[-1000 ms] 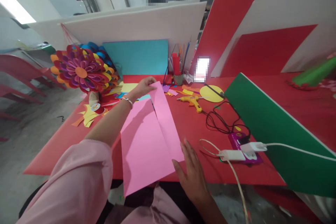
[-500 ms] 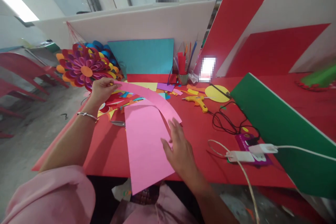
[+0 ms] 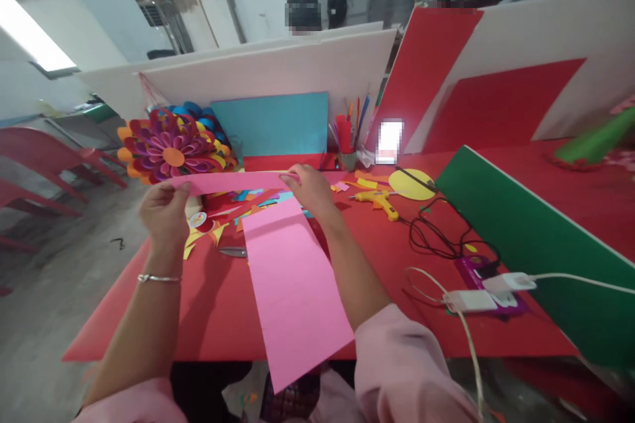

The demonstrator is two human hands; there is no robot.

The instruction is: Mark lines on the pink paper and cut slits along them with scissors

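A long pink paper strip is stretched nearly level above the table. My left hand pinches its left end, and my right hand grips the right end. Below them a larger pink sheet lies on the red tabletop, its lower corner hanging past the front edge. Scissors sit just left of the sheet, partly hidden under it. Yellow paper scraps and a small round-lidded container are close to my left wrist.
A yellow glue gun lies to the right by a yellow paper disc. Cables run to a purple power strip. A green board leans at right. Behind stand a paper flower, a blue board and a pen cup.
My right hand has come up from the pink sheet and taken the strip's free right end. The strip, curved and drooping before, is now drawn straight. My left hand has moved slightly down and left.
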